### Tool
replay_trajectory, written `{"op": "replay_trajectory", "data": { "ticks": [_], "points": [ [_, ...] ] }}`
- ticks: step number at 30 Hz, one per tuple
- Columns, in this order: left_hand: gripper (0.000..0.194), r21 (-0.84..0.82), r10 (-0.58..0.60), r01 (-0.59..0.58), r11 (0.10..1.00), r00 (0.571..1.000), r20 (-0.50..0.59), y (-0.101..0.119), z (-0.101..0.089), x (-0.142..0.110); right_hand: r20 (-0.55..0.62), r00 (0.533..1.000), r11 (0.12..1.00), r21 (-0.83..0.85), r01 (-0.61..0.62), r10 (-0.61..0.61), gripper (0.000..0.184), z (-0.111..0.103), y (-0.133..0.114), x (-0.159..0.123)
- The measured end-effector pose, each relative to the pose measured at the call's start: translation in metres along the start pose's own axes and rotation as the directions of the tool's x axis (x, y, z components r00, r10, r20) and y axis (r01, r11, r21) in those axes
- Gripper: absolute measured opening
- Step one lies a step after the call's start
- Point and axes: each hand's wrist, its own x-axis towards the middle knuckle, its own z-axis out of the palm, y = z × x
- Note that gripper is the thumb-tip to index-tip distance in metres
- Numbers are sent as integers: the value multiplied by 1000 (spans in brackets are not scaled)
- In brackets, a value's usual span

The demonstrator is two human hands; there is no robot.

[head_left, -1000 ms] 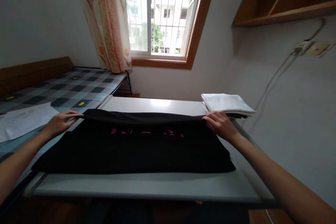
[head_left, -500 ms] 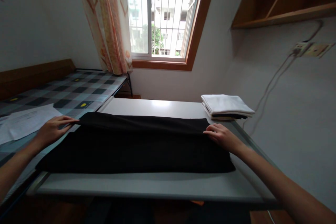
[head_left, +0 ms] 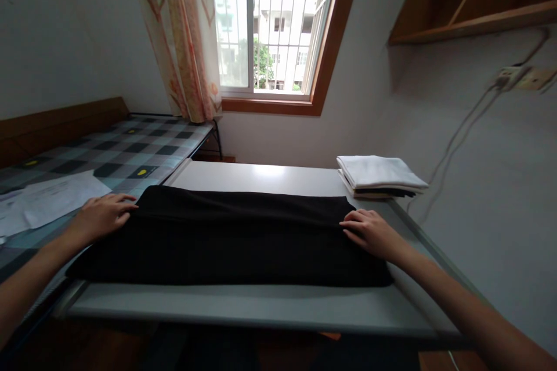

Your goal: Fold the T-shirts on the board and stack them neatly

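A black folded garment (head_left: 235, 237) lies across the grey table (head_left: 261, 307). My left hand (head_left: 102, 215) rests flat on its left end, fingers stretched out. At the garment's right end my right hand (head_left: 369, 231) lies palm down, fingers spread on the cloth. Neither hand grips anything.
A stack of folded white and dark cloth (head_left: 378, 175) sits at the table's back right. A bed with a checked cover (head_left: 130, 153) and white papers (head_left: 47, 200) stands to the left. Behind are a window (head_left: 265, 23), a curtain (head_left: 183, 35), a wall shelf (head_left: 474, 0) and a socket with cable (head_left: 509, 78).
The garment's far edge was folded toward me, covering the pink print. Both hands let go of that edge and now lie flat on the cloth's ends.
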Motion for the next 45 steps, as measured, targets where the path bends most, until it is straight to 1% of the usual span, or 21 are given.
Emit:
{"op": "replay_trajectory", "data": {
  "ticks": [2,5,7,9,10,12,14,16,19,22,27,29,31,34,37,39,42,45],
  "points": [
    [46,8,75,-75,997,997,-24,24,-10,4,-26,998,997,-51,-65,64,26,-5,-11,5],
    [50,-43,154,-155,987,988,-23,63,-19,18,-19,991,991,-23,-130,130,28,-9,-21,21],
    [51,-53,195,-195,979,981,-5,83,-18,33,1,987,986,17,-164,164,30,-6,-22,37],
    [50,-38,185,-185,982,983,11,93,-11,51,25,979,978,41,-203,202,31,0,-19,56],
    [50,-28,161,-160,987,987,24,95,-7,60,39,974,973,47,-226,224,31,5,-16,66],
    [51,-21,96,-95,995,993,65,91,3,77,62,958,958,57,-282,278,31,15,-12,86],
    [51,-25,48,-46,999,991,123,81,13,89,88,937,937,59,-343,338,33,25,-10,103],
    [52,-21,30,-27,999,986,164,69,22,96,124,913,917,43,-396,388,34,35,-11,116],
    [51,-10,36,-35,999,989,144,53,34,96,150,895,906,-17,-423,421,35,50,-13,124],
    [47,6,43,-44,999,996,78,44,39,90,105,893,899,-87,-429,437,35,61,-13,121],
    [43,56,23,-24,998,1000,2,43,34,87,-37,902,892,-140,-431,430,34,66,-12,113],
    [43,74,31,-30,997,999,-14,47,30,89,-41,897,885,-150,-441,440,33,66,-11,115],
    [42,94,32,-29,995,999,-30,52,27,93,-15,886,873,-165,-459,464,32,66,-8,122],
    [43,130,12,-2,992,997,-78,60,25,102,1,890,870,-210,-445,456,32,69,1,139],
    [45,173,-13,36,984,991,-133,66,24,117,-30,911,876,-262,-404,411,31,73,14,163],
    [46,182,-29,60,981,985,-172,68,22,129,-54,913,871,-280,-403,405,29,75,22,182],
    [45,148,-85,119,982,972,-218,68,18,150,-98,890,850,-267,-455,445,30,75,33,210],
    [43,88,-154,175,981,967,-205,72,17,166,-129,851,821,-225,-525,509,33,75,36,228]
  ]
}}
